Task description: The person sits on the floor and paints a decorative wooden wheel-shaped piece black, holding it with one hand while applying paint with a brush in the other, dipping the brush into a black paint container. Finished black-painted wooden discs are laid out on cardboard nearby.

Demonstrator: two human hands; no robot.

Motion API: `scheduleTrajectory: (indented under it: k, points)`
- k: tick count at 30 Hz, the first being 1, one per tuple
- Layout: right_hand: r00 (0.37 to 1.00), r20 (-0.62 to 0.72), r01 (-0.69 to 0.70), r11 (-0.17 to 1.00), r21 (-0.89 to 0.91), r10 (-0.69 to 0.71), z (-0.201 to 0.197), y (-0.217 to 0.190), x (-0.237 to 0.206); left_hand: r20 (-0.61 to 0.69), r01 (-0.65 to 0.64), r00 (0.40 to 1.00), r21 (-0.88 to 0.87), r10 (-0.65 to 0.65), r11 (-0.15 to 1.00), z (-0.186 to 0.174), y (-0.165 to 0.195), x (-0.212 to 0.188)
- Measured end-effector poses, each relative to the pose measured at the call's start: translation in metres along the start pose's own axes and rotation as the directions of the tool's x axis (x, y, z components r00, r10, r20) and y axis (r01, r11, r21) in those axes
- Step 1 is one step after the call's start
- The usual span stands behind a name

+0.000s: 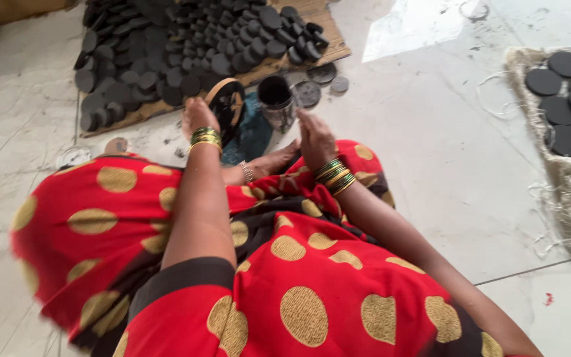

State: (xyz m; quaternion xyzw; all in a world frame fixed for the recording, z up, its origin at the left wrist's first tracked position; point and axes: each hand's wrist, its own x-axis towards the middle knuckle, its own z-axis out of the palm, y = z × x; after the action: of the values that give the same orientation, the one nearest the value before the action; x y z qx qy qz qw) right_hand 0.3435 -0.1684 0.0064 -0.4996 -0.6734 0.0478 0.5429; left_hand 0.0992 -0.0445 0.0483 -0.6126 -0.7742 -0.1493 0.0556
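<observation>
Sitting on pale marble flooring (431,165), red cloth with gold dots (285,277) spreading across the lap. Left hand (199,119) gripping a round disc with a wooden rim (227,99), holding it upright on edge just beyond the knees. Right hand (315,135) hovering beside a small dark tin (275,98), fingers curled; impossible to tell whether anything is pinched. Judging by the lay: many black discs (193,46) already drying on a board (318,46) far left, more resting on a sack mat (550,165) at right; one disc in hand, coating seemingly not finished.
</observation>
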Motion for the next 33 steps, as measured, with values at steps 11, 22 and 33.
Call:
scheduleTrajectory:
  k: [11, 22, 33]
  points:
    - [0.990, 0.030, -0.139, 0.984, 0.111, 0.136, -0.019, 0.003, 0.006, 0.086, -0.027, 0.996, 0.092, 0.019, 0.995, -0.013, 0.005, 0.006]
    - [0.989, 0.087, -0.144, 0.944, 0.297, 0.123, -0.017, 0.028, 0.009, 0.097, 0.129, 0.987, 0.010, -0.129, 0.992, -0.006, -0.009, 0.011]
    - [0.957, 0.232, -0.146, 0.980, -0.134, 0.174, 0.036, 0.045, 0.067, 0.271, 0.154, 0.960, -0.278, -0.077, 0.948, 0.011, -0.054, 0.063]
